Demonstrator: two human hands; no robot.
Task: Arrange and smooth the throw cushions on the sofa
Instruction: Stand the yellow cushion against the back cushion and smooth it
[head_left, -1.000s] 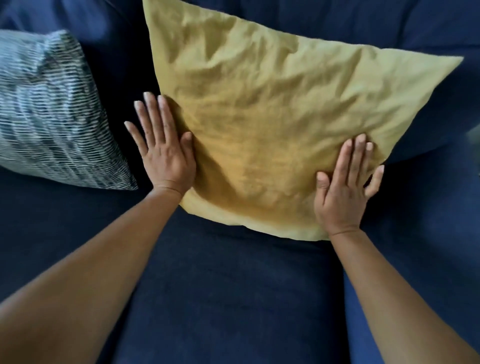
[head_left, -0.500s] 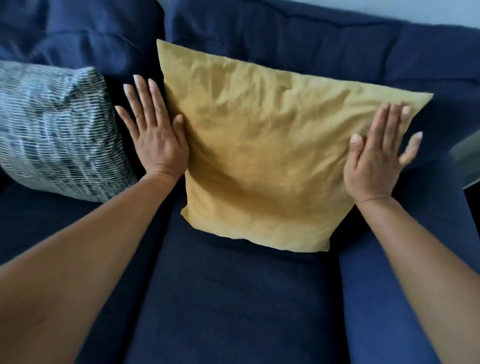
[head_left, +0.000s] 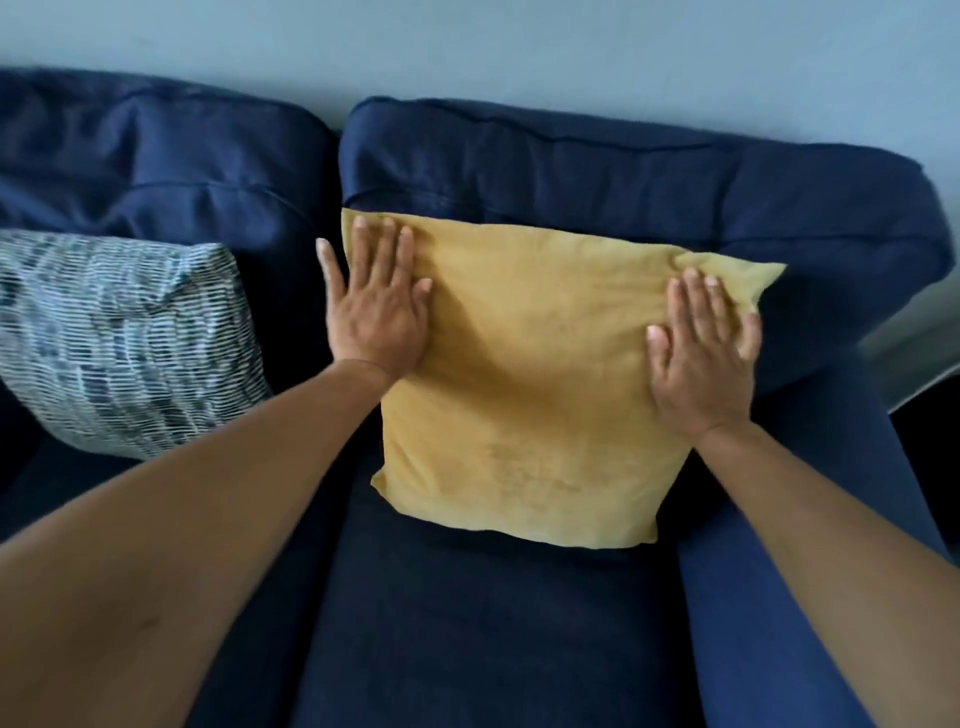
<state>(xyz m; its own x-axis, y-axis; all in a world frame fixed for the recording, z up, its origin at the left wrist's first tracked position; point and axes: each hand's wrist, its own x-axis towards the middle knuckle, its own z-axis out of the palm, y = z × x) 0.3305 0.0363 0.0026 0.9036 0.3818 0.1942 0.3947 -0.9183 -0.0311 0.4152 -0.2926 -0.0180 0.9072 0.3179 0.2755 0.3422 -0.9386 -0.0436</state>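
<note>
A mustard-yellow cushion (head_left: 535, 395) leans against the back of the navy sofa (head_left: 597, 171), its lower edge on the seat. My left hand (head_left: 376, 306) lies flat on the cushion's upper left corner, fingers spread, little finger off the edge. My right hand (head_left: 701, 353) presses flat on its upper right part, just below the pointed corner. Neither hand grips the fabric. A blue-and-white striped cushion (head_left: 119, 338) rests to the left against the other back cushion, apart from both hands.
The sofa's right armrest (head_left: 810, 519) runs down beside my right forearm. A pale wall (head_left: 519, 47) stands behind the sofa. The dark seat cushion (head_left: 493, 634) stretches toward me below the yellow cushion. A bit of floor shows at the far right.
Both hands have slid upward along the yellow cushion's sides to its top corners. The view has pulled back, so the sofa's back and the wall now show. The fabric looks smoother.
</note>
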